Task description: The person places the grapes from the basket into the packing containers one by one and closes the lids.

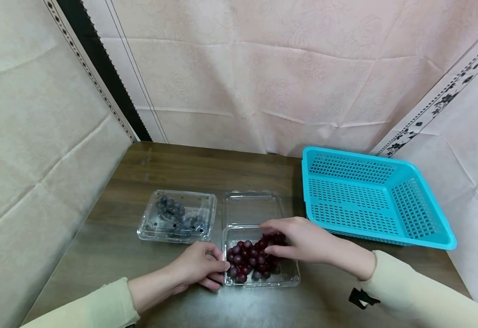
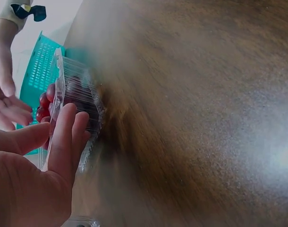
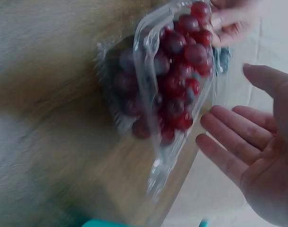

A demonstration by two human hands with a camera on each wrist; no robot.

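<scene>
A bunch of red grapes (image 1: 250, 259) lies in a clear plastic clamshell box (image 1: 263, 281) whose lid is folded back flat on the table. My left hand (image 1: 201, 266) pinches the box's left wall, thumb at the rim and fingers outside, as the left wrist view (image 2: 54, 142) also shows. Over the right part of the grapes is my right hand (image 1: 298, 240). In the right wrist view its fingers (image 3: 231, 146) are spread and stand apart from the grapes (image 3: 174, 90), holding nothing.
A second clear clamshell box (image 1: 146, 234) with dark grapes (image 1: 170, 207) sits to the left, its lid down. At the back right stands a turquoise plastic basket (image 1: 380, 237). Pale cloth walls (image 1: 239, 82) enclose the brown wooden table (image 1: 99, 255).
</scene>
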